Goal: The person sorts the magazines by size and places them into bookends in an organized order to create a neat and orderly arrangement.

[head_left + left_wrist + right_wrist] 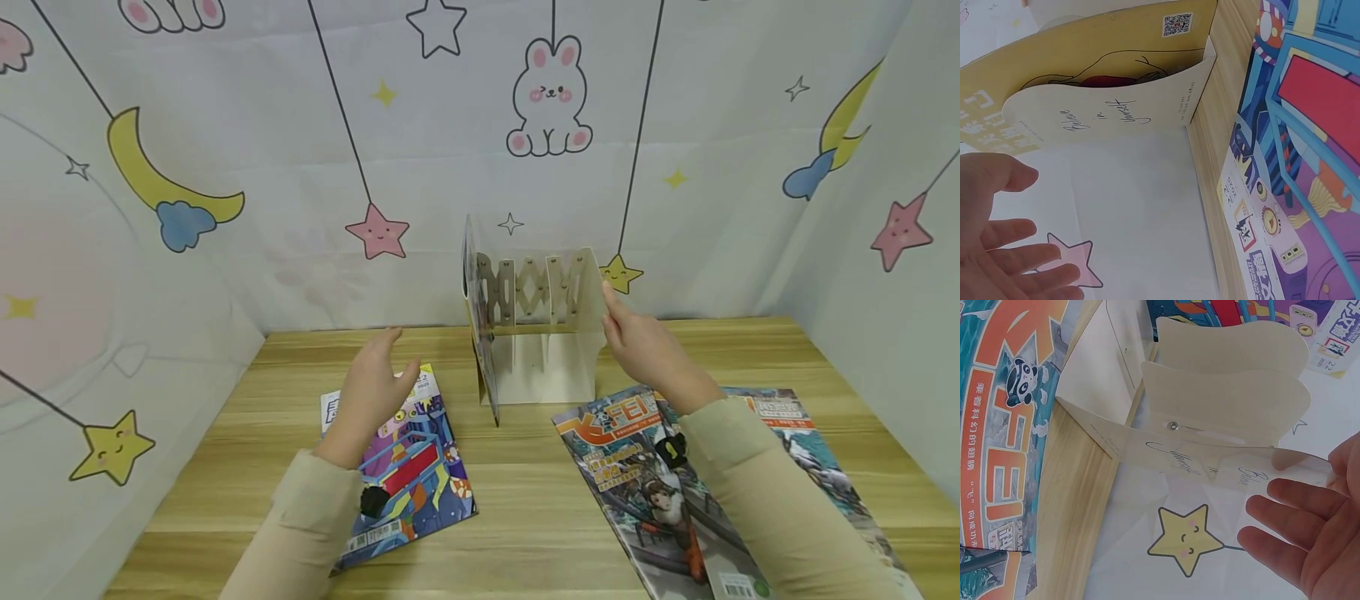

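A cream expandable book rack (546,367) stands near the back of the table. At its left end a thin magazine (482,333) stands upright, seen almost edge-on. My right hand (643,343) is at the rack's right end panel (1191,459), fingers extended, with fingertips close to or touching the panel's edge. My left hand (375,387) hovers with spread, relaxed fingers above a colourful magazine (420,467). In the left wrist view, that palm (997,250) holds nothing, and the rack's left end panel with printed writing (1110,112) is a little way off.
Two overlapping magazines (637,492) lie on the right of the wooden table (517,508), partly under my right forearm. A white cloth (450,167) printed with stars, moons and a rabbit hangs behind and at both sides.
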`<state>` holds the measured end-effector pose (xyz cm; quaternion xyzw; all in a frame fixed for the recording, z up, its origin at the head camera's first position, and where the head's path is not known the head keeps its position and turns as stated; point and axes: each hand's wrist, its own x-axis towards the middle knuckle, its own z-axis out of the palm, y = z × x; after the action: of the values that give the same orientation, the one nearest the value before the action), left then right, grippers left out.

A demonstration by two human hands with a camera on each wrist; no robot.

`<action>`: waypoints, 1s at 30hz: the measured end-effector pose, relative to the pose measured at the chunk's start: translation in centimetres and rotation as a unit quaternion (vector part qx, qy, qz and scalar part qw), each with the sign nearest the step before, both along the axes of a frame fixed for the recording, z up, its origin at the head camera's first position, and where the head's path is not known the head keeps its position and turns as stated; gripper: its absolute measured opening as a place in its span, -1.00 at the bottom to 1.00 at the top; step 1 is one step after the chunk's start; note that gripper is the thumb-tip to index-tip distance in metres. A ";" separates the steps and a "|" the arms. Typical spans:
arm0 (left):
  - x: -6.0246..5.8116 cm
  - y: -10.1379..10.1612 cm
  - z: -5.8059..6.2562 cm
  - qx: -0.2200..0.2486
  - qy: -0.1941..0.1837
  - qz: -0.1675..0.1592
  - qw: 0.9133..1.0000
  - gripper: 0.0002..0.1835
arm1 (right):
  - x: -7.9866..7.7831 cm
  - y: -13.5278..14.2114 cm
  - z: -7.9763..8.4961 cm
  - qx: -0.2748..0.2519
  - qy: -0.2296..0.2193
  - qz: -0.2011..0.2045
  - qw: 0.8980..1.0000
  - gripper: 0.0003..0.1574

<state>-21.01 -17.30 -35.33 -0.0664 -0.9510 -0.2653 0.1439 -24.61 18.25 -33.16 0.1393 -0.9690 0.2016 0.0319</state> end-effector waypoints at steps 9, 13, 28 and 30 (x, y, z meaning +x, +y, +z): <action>-0.1 -0.6 -0.2 -0.008 -0.016 0.013 1.000 -0.37 | -0.1 0.1 0.1 0.000 -0.003 0.000 1.000 -0.27; -0.2 -0.9 -0.4 -0.015 -0.022 0.018 0.999 -0.36 | -0.2 0.1 0.2 0.001 -0.002 0.001 1.000 -0.27; -0.4 -1.9 -0.7 -0.026 -0.089 0.044 0.995 -0.37 | -0.7 0.3 0.1 0.001 -0.004 0.005 1.000 -0.28; -0.4 -2.1 -0.8 -0.027 -0.092 0.046 0.994 -0.37 | -0.7 0.3 0.1 0.000 -0.005 0.005 1.000 -0.28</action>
<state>-21.44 -19.38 -36.16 -0.0014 -0.9691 -0.2376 0.0658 -25.35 18.57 -33.05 0.1433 -0.9684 0.2026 0.0263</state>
